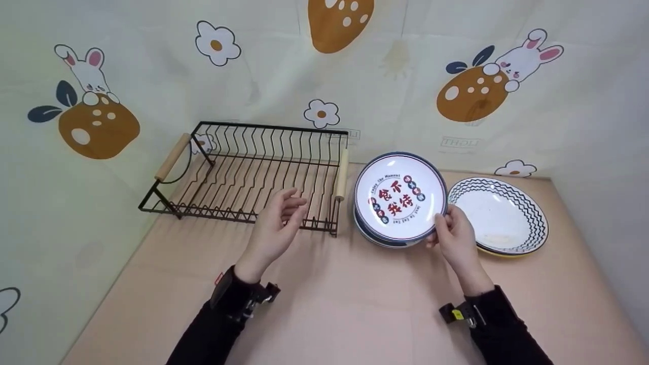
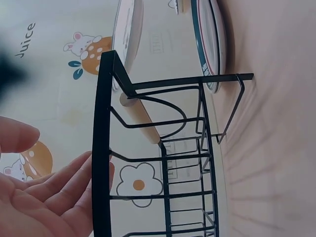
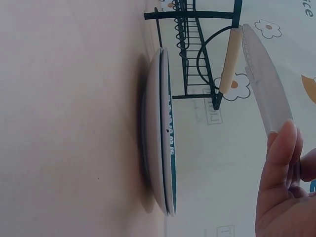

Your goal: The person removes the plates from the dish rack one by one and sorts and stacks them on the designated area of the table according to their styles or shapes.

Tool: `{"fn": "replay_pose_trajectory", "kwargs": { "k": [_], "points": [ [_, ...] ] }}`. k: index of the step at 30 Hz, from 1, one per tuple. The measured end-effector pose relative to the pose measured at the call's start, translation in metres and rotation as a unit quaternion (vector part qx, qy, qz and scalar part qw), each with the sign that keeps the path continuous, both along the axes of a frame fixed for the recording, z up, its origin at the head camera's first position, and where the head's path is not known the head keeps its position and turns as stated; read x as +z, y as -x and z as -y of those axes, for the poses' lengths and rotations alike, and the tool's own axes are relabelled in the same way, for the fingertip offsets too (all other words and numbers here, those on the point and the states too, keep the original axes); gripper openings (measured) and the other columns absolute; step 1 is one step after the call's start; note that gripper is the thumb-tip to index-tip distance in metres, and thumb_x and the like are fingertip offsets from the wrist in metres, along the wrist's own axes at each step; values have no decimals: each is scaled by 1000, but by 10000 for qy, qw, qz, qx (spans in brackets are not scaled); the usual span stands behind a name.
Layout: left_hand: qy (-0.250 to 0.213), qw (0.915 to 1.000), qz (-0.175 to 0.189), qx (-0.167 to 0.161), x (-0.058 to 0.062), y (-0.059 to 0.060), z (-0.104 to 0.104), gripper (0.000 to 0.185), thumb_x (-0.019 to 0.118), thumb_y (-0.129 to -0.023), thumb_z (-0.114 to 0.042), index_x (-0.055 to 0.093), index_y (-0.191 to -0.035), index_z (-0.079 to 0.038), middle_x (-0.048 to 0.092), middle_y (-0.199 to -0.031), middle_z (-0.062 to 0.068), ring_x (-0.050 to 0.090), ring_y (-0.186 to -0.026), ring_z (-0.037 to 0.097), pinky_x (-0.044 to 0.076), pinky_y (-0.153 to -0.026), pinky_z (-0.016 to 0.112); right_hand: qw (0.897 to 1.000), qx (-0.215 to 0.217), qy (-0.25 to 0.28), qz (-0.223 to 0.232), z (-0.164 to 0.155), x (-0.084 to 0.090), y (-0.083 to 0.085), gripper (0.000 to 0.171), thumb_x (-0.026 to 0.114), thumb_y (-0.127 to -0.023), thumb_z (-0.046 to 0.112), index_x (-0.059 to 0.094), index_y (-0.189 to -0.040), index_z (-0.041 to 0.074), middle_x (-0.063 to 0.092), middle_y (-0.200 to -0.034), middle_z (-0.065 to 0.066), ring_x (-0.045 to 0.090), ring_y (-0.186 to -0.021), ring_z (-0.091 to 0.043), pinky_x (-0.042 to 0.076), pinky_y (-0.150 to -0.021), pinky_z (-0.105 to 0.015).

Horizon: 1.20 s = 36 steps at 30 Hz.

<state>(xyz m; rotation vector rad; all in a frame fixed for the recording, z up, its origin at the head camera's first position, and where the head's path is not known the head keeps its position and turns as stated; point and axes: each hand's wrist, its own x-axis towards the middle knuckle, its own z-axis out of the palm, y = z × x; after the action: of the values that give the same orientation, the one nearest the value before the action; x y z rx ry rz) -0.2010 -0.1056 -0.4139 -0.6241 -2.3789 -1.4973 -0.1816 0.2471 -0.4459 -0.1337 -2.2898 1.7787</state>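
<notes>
My right hand (image 1: 456, 235) pinches the right rim of a white plate (image 1: 400, 197) with a blue edge and red characters. In the right wrist view that plate (image 3: 269, 79) is raised well above a stack of plates (image 3: 163, 133) on the table. From the head view the stack (image 1: 388, 244) is mostly hidden beneath the held plate. My left hand (image 1: 276, 225) is over the front edge of a black wire dish rack (image 1: 263, 172) with wooden handles, holding nothing. Its fingers are relaxed, and in the left wrist view the hand (image 2: 54, 197) appears beside the rack's top bar (image 2: 102, 148).
At the right sits an oval white dish (image 1: 499, 215) with black wavy lines round its rim. A patterned curtain (image 1: 385, 91) hangs behind the rack and plates. The pinkish tabletop (image 1: 355, 309) extends toward me in front of them.
</notes>
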Motion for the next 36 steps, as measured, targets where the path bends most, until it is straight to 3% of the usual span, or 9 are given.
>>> {"fn": "replay_pose_trajectory", "kwargs": {
  "k": [16, 29, 36],
  "points": [
    [386, 9988, -172, 237, 1, 2, 15, 42, 58, -98, -7, 46, -136, 8, 65, -119, 17, 65, -103, 25, 53, -92, 36, 9960, 146, -595, 656, -9, -8, 5, 34, 42, -104, 6, 40, -131, -14, 58, -76, -11, 59, -55, -12, 58, -53, -36],
    [644, 9965, -194, 496, 2, 1, 27, 46, 61, -98, -10, 45, -138, 8, 65, -121, 18, 65, -105, 28, 52, -93, 39, 9947, 234, -529, 848, -12, -17, 10, 33, 41, -103, 4, 39, -130, -16, 58, -74, -9, 58, -55, -11, 58, -53, -34],
    [746, 9949, -387, 554, 4, -2, 31, 47, 61, -97, -7, 44, -138, 9, 64, -121, 19, 64, -106, 29, 52, -94, 39, 9938, 247, -472, 973, -12, -21, 12, 36, 40, -102, 3, 37, -131, -18, 58, -73, -9, 57, -55, -11, 58, -53, -33]
  ]
}}
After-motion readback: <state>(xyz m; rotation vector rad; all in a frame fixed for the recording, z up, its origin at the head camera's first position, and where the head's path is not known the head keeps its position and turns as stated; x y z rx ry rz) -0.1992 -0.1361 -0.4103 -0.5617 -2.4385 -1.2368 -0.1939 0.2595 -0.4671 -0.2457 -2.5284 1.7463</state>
